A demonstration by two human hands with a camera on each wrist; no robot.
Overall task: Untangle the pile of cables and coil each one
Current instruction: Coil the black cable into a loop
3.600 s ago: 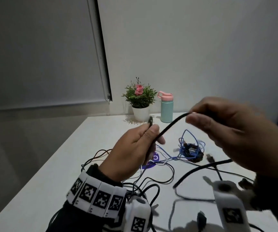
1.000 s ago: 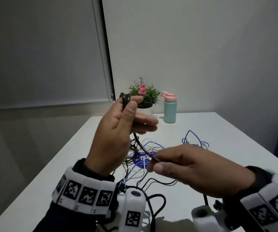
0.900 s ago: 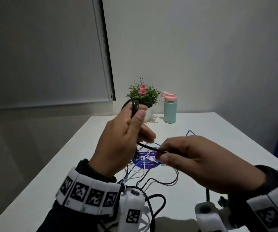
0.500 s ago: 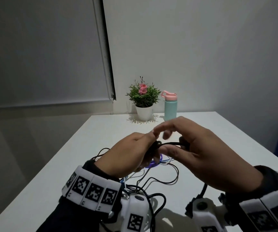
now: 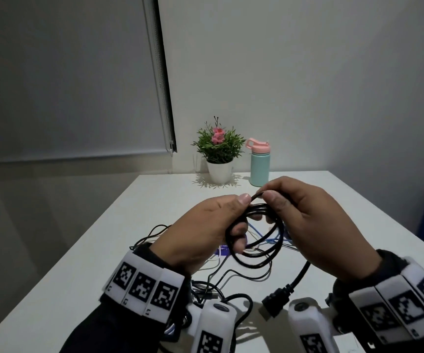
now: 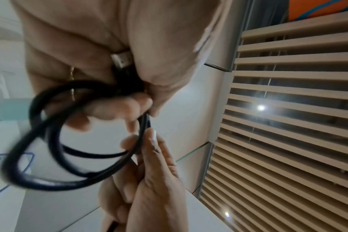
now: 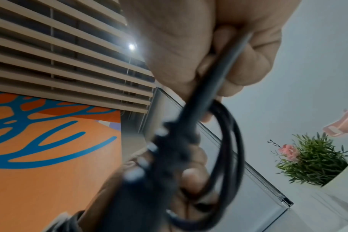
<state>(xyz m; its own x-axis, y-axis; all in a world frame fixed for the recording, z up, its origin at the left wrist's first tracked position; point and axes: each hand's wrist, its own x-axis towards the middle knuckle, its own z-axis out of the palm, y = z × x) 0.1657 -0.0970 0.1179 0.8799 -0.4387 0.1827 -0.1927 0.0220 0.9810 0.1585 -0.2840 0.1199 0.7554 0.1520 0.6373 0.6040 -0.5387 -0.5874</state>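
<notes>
A black cable hangs in several loops between my hands above the white table. My left hand grips the coil, with the cable's metal plug tucked in its palm. My right hand pinches the strand at the coil's top, right beside the left thumb. The free end drops under my right hand to a thick black plug hanging above the table. In the right wrist view the strand runs through my curled fingers. A tangle of thin black, white and blue cables lies under my hands.
A potted plant and a teal bottle with a pink lid stand at the table's far edge by the wall. A purple label lies among the cables. The table's left edge runs diagonally close to my left wrist.
My left hand came down from in front of the plant. My right hand slid along the cable and brought it up to the left thumb, and the coil now shows several loops.
</notes>
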